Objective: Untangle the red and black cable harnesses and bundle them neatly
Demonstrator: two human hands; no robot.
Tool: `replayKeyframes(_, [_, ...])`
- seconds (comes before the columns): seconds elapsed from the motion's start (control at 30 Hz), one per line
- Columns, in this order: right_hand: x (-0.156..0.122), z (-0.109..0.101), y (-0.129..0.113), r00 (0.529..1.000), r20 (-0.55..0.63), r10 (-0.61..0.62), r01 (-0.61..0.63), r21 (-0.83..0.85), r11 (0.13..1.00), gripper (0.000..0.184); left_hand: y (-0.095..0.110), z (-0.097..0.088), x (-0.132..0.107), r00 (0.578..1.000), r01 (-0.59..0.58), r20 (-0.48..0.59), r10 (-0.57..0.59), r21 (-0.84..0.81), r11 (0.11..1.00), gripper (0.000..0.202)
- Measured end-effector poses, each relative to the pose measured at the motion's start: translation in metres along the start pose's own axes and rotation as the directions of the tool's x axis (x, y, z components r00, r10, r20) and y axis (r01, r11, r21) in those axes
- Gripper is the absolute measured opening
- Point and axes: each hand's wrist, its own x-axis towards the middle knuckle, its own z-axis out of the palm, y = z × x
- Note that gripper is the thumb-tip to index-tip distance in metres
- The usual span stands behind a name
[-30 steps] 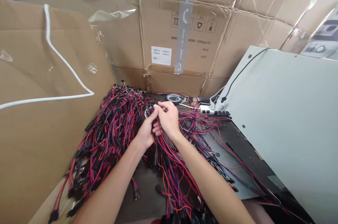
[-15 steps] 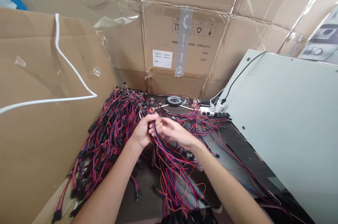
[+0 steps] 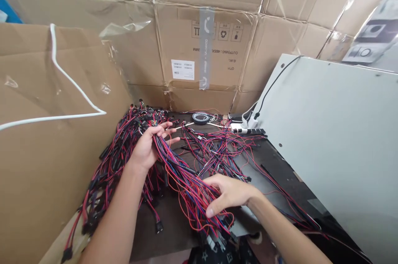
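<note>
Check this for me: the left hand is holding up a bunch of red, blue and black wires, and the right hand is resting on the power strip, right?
Not quite. The head view shows the right hand down on the red, blue and black wires, apart from the power strip, not resting on it. The left hand is holding up those wires, as you said.

Dark table (image 3: 174,222): red/blue/blk wire heap (image 3: 113,164) in front of tape roll (image 3: 200,118), power strip (image 3: 248,130) just rt of tape.

Wires (image 3: 199,201) pass hidden under the right hand (image 3: 230,193); the white label's (image 3: 182,69) print is too small to read.
</note>
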Motion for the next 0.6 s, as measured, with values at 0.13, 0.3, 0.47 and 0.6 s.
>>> replayKeyframes(0.13, [-0.010, 0.042, 0.008, 0.981, -0.133, -0.139, 0.147, 0.053, 0.988, 0.052, 0.009, 0.006, -0.011, 0.990, 0.088, 0.123, -0.063, -0.206, 0.975, 0.028])
replayKeyframes(0.3, [-0.010, 0.090, 0.024, 0.921, -0.296, -0.253, 0.272, 0.025, 0.962, 0.052, 0.014, 0.017, -0.026, 0.913, 0.332, 0.363, -0.185, -0.398, 0.856, 0.030])
replayKeyframes(0.47, [-0.005, 0.099, 0.052, 0.890, -0.306, -0.338, 0.327, -0.086, 0.941, 0.044, 0.015, 0.016, -0.029, 0.833, 0.474, 0.496, -0.243, -0.414, 0.777, 0.033])
replayKeyframes(0.6, [-0.007, 0.101, 0.068, 0.916, -0.051, -0.397, 0.324, -0.489, 0.810, 0.034, 0.018, 0.000, -0.028, 0.676, 0.568, 0.719, -0.162, -0.369, 0.736, 0.035])
